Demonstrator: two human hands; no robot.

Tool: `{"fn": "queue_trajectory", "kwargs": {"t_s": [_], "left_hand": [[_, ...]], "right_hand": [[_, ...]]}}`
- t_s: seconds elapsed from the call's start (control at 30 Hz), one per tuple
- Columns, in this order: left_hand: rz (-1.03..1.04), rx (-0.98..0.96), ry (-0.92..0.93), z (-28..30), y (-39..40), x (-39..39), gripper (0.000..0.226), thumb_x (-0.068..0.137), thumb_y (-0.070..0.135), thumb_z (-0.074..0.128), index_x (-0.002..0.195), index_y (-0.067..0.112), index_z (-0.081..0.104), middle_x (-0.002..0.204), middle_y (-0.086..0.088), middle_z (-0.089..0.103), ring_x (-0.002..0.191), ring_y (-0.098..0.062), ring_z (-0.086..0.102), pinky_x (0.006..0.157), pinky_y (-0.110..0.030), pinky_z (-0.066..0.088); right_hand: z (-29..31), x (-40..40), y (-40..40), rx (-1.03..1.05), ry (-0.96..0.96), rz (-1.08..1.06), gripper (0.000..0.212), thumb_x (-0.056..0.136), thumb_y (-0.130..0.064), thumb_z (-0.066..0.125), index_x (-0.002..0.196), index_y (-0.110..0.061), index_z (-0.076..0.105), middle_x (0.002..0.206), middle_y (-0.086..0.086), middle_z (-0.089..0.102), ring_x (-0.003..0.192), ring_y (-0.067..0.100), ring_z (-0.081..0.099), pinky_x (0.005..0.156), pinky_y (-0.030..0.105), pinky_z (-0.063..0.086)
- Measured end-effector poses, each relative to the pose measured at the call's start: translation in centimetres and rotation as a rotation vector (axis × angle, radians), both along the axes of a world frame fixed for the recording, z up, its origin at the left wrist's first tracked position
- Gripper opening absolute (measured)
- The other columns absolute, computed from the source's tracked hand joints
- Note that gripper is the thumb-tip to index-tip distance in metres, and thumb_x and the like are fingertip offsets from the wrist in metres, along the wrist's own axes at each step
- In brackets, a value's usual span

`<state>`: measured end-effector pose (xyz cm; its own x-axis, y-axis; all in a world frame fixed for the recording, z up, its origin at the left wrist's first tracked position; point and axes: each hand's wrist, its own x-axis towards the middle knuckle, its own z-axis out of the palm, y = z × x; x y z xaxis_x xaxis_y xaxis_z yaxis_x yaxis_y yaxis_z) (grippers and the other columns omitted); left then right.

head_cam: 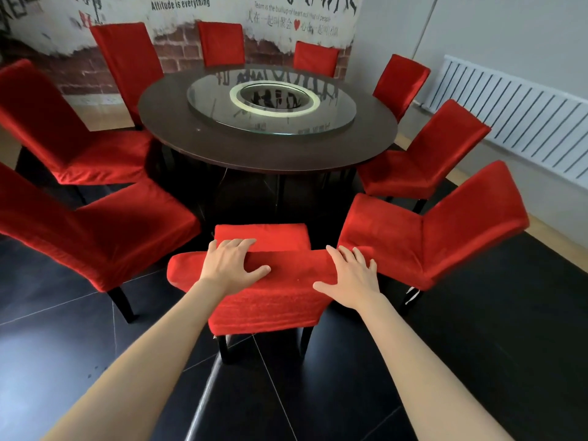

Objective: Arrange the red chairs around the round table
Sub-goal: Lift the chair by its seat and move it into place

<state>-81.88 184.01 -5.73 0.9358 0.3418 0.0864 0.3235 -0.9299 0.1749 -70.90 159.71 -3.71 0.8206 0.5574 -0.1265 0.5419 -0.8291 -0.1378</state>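
Your left hand point(234, 261) and right hand point(351, 275) lie flat, fingers spread, on the backrest top of the nearest red chair point(264, 300), likely to push it in squarely; it sits at six o'clock of the round table point(222, 151). Glossy black floor tiles point(477, 361); a white radiator point(521, 119) at three o'clock.

I am resting my left hand point(234, 262) and right hand point(348, 276) flat on the top of the nearest red chair's backrest point(264, 281), which is facing the round table point(267, 122); other red chairs are ringing it.
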Motion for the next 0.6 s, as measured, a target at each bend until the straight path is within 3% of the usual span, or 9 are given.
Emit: {"fn": "queue_trajectory", "kwargs": {"t_s": [0.3, 0.6], "left_hand": [[-0.062, 0.005, -0.041, 2.4, -4.1, 3.1, 0.079, 0.081, 0.071, 0.047, 0.143, 0.022, 0.041, 0.137, -0.004, 0.055, 0.13, -0.024, 0.046, 0.112, -0.048, 0.024], [-0.087, -0.032, -0.089, 4.2, -15.0, 12.0, 0.076, 0.08, 0.066, 0.055, 0.141, 0.022, 0.044, 0.136, -0.006, 0.055, 0.129, -0.026, 0.047, 0.11, -0.049, 0.024]], "right_hand": [[1.3, 1.0, -5.2, 0.069, -0.023, -0.056, 0.091, 0.083, -0.065, 0.056, 0.154, -0.032, 0.011, 0.161, 0.002, 0.015, 0.149, 0.028, 0.006, 0.115, 0.058, 0.012], [3.8, 8.8, -17.5, 0.086, -0.052, -0.131, 0.092, 0.082, -0.064, 0.058, 0.154, -0.032, 0.011, 0.161, 0.001, 0.016, 0.148, 0.027, 0.008, 0.115, 0.056, 0.015]]}}
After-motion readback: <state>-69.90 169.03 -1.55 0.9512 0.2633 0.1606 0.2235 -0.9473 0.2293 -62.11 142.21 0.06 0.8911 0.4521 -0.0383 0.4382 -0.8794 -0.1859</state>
